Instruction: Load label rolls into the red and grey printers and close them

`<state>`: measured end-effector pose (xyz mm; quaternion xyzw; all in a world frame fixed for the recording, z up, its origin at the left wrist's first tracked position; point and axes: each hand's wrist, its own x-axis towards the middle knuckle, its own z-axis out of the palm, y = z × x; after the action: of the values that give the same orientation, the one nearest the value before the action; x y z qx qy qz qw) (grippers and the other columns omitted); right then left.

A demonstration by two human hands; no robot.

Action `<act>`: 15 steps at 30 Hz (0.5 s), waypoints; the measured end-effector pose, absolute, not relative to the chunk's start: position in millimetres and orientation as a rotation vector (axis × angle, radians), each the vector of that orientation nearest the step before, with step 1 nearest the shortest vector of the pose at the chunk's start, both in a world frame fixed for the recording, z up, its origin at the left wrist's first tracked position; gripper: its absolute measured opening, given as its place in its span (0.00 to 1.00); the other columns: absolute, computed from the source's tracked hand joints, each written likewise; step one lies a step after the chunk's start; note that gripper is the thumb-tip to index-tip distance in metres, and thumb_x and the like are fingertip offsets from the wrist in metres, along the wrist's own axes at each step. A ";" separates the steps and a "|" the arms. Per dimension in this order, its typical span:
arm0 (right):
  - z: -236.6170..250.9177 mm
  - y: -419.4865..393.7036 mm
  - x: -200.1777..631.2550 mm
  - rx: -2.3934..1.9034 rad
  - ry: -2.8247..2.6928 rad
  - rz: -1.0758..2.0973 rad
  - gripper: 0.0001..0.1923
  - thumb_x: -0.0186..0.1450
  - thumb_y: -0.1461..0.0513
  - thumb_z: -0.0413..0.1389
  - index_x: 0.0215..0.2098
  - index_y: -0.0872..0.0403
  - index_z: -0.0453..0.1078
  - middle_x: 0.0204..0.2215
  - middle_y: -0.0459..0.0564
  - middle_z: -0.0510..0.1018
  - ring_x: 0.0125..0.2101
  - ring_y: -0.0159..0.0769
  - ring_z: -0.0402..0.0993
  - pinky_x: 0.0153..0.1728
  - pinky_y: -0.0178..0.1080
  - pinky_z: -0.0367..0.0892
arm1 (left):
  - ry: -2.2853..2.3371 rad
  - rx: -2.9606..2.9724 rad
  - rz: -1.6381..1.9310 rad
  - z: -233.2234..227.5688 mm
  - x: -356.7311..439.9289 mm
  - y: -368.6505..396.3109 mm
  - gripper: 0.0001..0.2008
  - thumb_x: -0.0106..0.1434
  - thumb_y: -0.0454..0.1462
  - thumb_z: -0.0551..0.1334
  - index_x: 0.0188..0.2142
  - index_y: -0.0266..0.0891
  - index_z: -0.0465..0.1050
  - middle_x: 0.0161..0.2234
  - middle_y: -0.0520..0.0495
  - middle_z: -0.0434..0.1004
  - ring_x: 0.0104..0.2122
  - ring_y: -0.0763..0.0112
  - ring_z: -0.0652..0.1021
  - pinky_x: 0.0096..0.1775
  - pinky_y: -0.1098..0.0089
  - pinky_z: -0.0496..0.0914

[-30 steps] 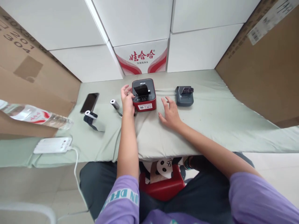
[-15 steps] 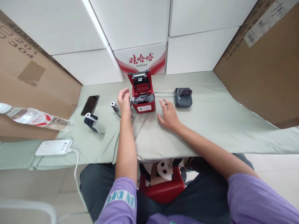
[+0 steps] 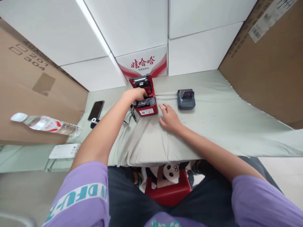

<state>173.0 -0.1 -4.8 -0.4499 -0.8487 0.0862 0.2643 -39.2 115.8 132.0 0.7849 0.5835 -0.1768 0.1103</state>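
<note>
A small red label printer (image 3: 149, 111) stands with its lid raised, and a dark crinkled strip lies across its front. My left hand (image 3: 136, 93) reaches into its open top from the left, fingers bent down and mostly hidden inside, so what they hold cannot be seen. My right hand (image 3: 169, 119) rests on the cloth just right of the printer, fingers apart, holding nothing. Beyond it sits a dark grey portable printer (image 3: 186, 101) with a dark strip on top. Near my left forearm a paper roll (image 3: 94, 121) is partly covered.
A dark phone (image 3: 96, 110), a lying water bottle (image 3: 48, 124) and a white power bank (image 3: 64, 151) are on the left. Cardboard boxes (image 3: 267, 69) flank both sides. White boxes (image 3: 142, 61) stand behind. Thin dark pieces (image 3: 133, 113) lie left of the printer.
My left hand has moved from beside the red printer into its open top. My left forearm now hides one paper roll and part of another. My right hand stays nearly in place.
</note>
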 end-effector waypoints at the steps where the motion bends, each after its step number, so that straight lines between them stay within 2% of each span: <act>1: -4.6 -0.2 172.9 -1.219 -2.296 0.230 0.37 0.68 0.60 0.51 0.73 0.65 0.52 0.67 0.74 0.60 0.62 0.62 0.63 0.59 0.59 0.67 | 1.724 2.318 -0.503 131.8 -39.9 115.9 0.25 0.55 0.33 0.64 0.51 0.47 0.84 0.44 0.45 0.86 0.38 0.60 0.81 0.39 0.68 0.70; 6: -4.3 -0.4 172.4 -1.231 -2.294 0.233 0.37 0.69 0.60 0.51 0.73 0.65 0.52 0.67 0.74 0.61 0.62 0.61 0.64 0.59 0.58 0.66 | 1.685 2.468 -0.160 153.6 -57.2 99.4 0.21 0.53 0.37 0.67 0.48 0.45 0.85 0.40 0.49 0.86 0.39 0.61 0.80 0.43 0.69 0.70; 11: -3.9 -0.1 172.2 -1.240 -2.302 0.242 0.37 0.69 0.60 0.51 0.73 0.65 0.53 0.67 0.74 0.61 0.63 0.61 0.64 0.59 0.57 0.66 | 1.772 2.218 0.590 199.5 -101.0 40.0 0.23 0.59 0.43 0.69 0.53 0.40 0.82 0.46 0.47 0.84 0.42 0.65 0.78 0.50 0.66 0.71; 13: -3.2 0.1 172.3 -1.246 -2.306 0.246 0.37 0.68 0.60 0.51 0.73 0.65 0.53 0.67 0.74 0.61 0.63 0.61 0.64 0.60 0.57 0.66 | 1.824 1.959 0.780 204.3 -130.1 18.4 0.25 0.58 0.43 0.71 0.54 0.38 0.81 0.44 0.46 0.83 0.39 0.69 0.77 0.46 0.67 0.71; 15: -2.2 0.4 172.4 -1.252 -2.310 0.253 0.37 0.68 0.60 0.51 0.73 0.65 0.53 0.67 0.74 0.61 0.62 0.61 0.65 0.59 0.57 0.66 | 1.940 1.627 0.960 196.7 -164.1 4.6 0.23 0.56 0.40 0.72 0.51 0.35 0.80 0.40 0.46 0.81 0.33 0.74 0.75 0.37 0.70 0.69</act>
<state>172.4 0.4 -2.2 -0.4595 -0.8477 0.0928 0.2481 -164.1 4.6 196.7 0.5867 0.6998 0.3461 0.2153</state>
